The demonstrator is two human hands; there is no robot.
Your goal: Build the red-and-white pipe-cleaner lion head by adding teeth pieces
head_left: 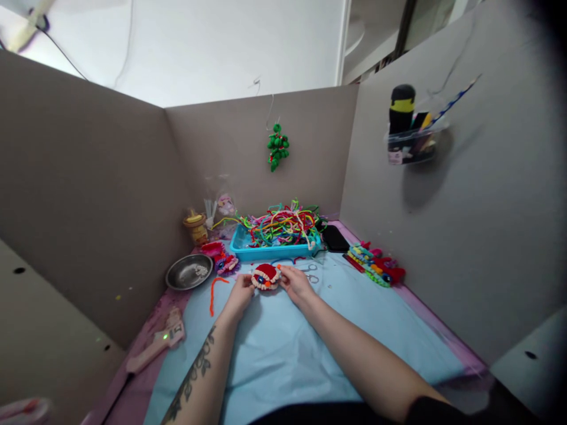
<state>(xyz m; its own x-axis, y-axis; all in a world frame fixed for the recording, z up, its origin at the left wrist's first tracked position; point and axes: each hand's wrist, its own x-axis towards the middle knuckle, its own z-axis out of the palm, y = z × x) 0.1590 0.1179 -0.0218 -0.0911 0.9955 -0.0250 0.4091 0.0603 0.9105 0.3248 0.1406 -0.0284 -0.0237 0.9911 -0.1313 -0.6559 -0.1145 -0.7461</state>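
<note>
Between my two hands is a small rounded red craft piece [267,271] with cream braided trim, a blue eye-like spot and an orange bit, apparently made of pipe cleaners. My left hand [240,293] pinches its left edge. At the right edge, the fingers of my right hand [296,284] are closed on it, close to a small orange tip. A bent orange pipe cleaner [212,296] lies on the light blue cloth [283,348] left of my left hand. Behind my right hand, scissors [312,274] lie partly hidden.
A blue tray [252,254] heaped with colourful pipe cleaners stands at the back. To the left are a metal bowl [177,273] and a pink glue gun [160,342]. A black phone [335,238] and finished-looking colourful pieces [376,265] lie right. Grey panels [248,141] enclose the table.
</note>
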